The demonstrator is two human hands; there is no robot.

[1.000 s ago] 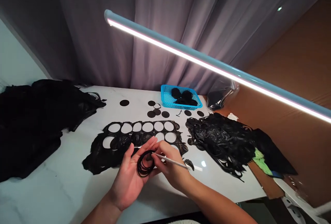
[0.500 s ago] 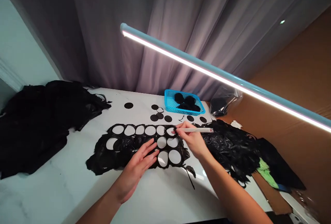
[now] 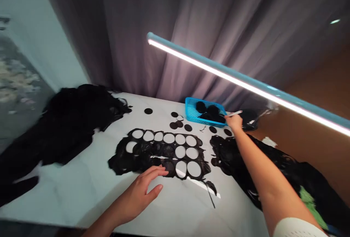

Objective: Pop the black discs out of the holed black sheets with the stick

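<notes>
A black sheet with several round cut-outs (image 3: 124, 166) lies on the white table, the table showing pale through the holes. My left hand (image 3: 144, 189) rests at its near edge, fingers stretched out and thumb apart, holding nothing. Far to the right, my right hand (image 3: 234, 122) is closed around a slim white pen-like stick (image 3: 235, 113). It is at the right end of a blue plastic basket (image 3: 188, 115). Inside are round black pieces (image 3: 201, 107). My right fingertips are partly hidden, so whether they touch the basket's contents I cannot tell.
Loose black discs (image 3: 188, 128) lie between sheet and basket. Black material (image 3: 73, 120) is heaped at left, and another black heap (image 3: 226, 153) lies under my right forearm. A lit tube lamp (image 3: 218, 71) slants overhead, before a grey curtain (image 3: 131, 40).
My right hand has left the sheet's upper right hole and moved away to the basket with the white stick. My left hand has slid back toward the sheet's near edge. The view has shifted.
</notes>
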